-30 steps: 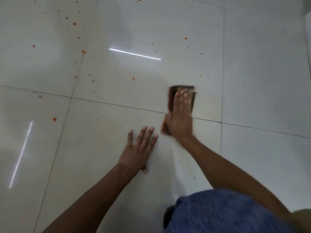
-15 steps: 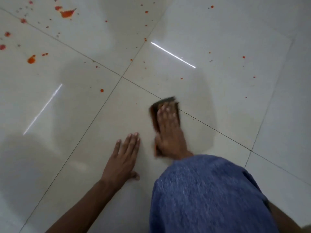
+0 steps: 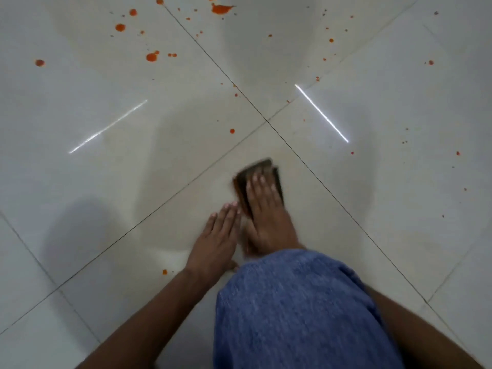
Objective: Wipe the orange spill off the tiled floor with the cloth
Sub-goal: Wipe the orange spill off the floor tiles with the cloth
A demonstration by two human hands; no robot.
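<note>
We are pressing our right hand (image 3: 266, 217), fingers straight, onto the cloth (image 3: 254, 168) beneath it, with our left hand (image 3: 218, 241) lying flat on the tiled floor (image 3: 106, 182) alongside. Soft and light, the cloth is probably needing a flat palm. The orange spill (image 3: 151, 57) is lying beyond our fingertips (image 3: 262, 179).

Glossy pale tiled floor (image 3: 399, 235), light streaks (image 3: 322, 113)

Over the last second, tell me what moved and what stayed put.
The right hand slid the cloth in toward the left hand; the two hands now lie side by side. The view swung, bringing bigger orange spots into sight. Unchanged: left hand flat on the floor, right hand pressing flat on the cloth.
</note>
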